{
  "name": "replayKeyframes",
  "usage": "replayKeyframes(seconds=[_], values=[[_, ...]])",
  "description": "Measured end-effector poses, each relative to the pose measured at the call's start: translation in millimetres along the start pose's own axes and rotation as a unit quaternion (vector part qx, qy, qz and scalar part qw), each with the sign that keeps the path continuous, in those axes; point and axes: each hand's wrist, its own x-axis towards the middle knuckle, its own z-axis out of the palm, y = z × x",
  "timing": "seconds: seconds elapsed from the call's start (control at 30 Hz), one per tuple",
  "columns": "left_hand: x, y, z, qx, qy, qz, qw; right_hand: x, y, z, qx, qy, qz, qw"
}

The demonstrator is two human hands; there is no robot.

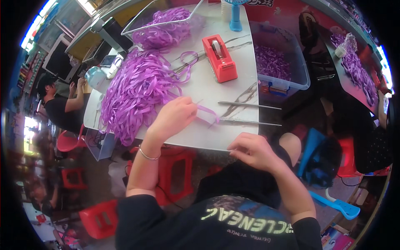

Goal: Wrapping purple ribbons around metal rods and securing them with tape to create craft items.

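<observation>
Black short-sleeved shirt across the torso, sleeves ending above the elbows, forearms bare. Pale yellow-green block lettering printed over a blue-toned graphic on the chest, with a smaller line of script beneath. Thin silver bangle point(148, 156) around the wrist of the left hand point(174, 116); right hand point(252, 151) without rings or bands; dark shorts on the lap.

You've got open tabletop point(200, 89) btwn the purple ribbon pile point(135, 91) on your left and the red tape dispenser point(219, 58) ahead-right. Two metal rods point(249, 113) lie across the right side, blocking a low sweep there. Wire basket point(164, 25) and blue stand point(235, 16) close off the far edge.
</observation>
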Motion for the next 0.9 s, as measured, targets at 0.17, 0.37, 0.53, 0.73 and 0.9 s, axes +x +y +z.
replayKeyframes(seconds=[0.17,0.37,0.53,0.73,0.9], values=[[1,27,21,-0.051,0.09,-0.007,0.995,-1,2,2,0.007,0.016,0.008,1.0],[4,46,27,-0.101,0.13,0.043,0.985,-1,1,4,0.009,0.037,0.006,0.999],[4,69,16,-0.149,0.152,0.058,0.975,-2,6,5,0.027,0.06,0.019,0.998],[-1,73,15,-0.164,0.1,0.103,0.976,16,-1,5,0.078,0.173,0.022,0.982],[1,37,-1,-0.042,0.208,-0.07,0.975,17,9,13,0.069,0.157,0.043,0.984]])
